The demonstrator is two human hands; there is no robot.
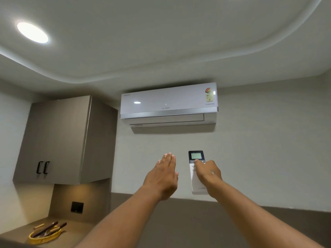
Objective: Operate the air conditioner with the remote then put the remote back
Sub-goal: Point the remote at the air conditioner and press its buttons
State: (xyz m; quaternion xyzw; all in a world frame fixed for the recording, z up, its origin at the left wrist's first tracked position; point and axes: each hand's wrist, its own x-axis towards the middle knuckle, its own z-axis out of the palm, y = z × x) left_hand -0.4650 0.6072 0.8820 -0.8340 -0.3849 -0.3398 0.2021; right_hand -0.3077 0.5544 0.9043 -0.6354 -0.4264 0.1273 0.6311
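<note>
A white wall-mounted air conditioner (168, 104) hangs high on the far wall, its lower flap looking closed. My right hand (208, 174) is raised below it and grips a slim white remote (196, 156) upright, with its small grey screen at the top. The thumb rests on the buttons just under the screen. My left hand (163, 174) is stretched out beside it, to the left, flat, fingers together and holding nothing.
A grey wall cabinet (60, 140) with two black handles hangs at the left. Below it a counter holds a yellow tray (44, 235) with several utensils, and a black socket plate (77, 207) sits on the backsplash. A round ceiling light (32, 32) glows at the upper left.
</note>
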